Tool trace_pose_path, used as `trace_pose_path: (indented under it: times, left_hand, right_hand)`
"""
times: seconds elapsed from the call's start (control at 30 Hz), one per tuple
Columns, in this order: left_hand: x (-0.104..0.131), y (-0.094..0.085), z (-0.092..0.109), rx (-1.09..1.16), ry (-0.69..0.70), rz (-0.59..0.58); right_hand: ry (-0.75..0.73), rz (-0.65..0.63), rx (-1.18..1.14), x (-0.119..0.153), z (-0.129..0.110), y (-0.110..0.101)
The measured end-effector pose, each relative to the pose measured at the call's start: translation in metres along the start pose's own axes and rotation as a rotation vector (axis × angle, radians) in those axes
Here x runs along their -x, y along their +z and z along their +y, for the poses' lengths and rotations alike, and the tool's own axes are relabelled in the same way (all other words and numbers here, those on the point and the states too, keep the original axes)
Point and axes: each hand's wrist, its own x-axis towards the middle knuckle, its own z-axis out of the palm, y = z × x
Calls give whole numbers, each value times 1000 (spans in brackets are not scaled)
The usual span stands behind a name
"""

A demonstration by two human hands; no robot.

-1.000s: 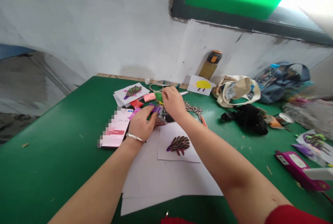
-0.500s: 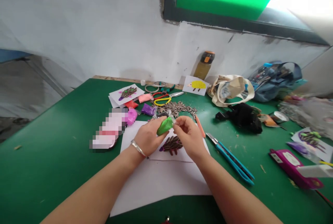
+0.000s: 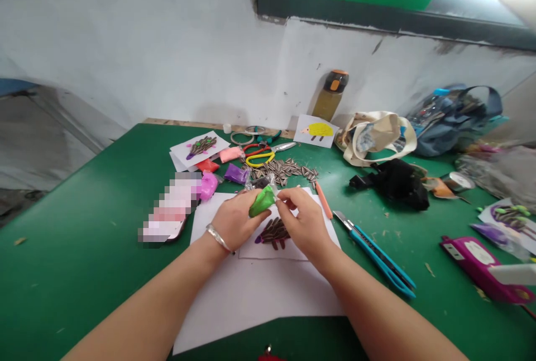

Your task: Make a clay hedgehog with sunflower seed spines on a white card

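Note:
My left hand [image 3: 238, 218], with a silver bracelet at the wrist, is closed around a packet of green modelling clay [image 3: 262, 201]. The fingers of my right hand [image 3: 302, 215] pinch at the clear plastic edge on the packet's right side. Below both hands lies a hedgehog picture [image 3: 274, 232] with sunflower seeds for spines and a purple snout, partly covered by my right hand. It rests on larger white paper [image 3: 251, 288]. Just beyond the hands sits a clear bag with dark contents [image 3: 260, 182], partly hidden.
Sunflower seeds [image 3: 285, 170] lie loose beyond the hands, near yellow-and-red scissors [image 3: 268, 155]. Purple [image 3: 237, 174] and pink clay packets [image 3: 208, 185] and a phone [image 3: 171, 207] are at left. A blue utility knife [image 3: 377, 255], blade out, lies right. A bottle [image 3: 330, 95] stands by the wall.
The camera view has shifted slightly. Both hands stay on the green clay packet, with the right fingers still at its plastic edge.

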Motion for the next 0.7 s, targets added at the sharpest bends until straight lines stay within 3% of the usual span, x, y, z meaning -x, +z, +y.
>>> trace_pose_path:
  times: [0.7]
  left_hand:
    - [-4,-7,3,-10,36,-110]
  right_hand:
    - [262,-124,-149,-1,-1,2]
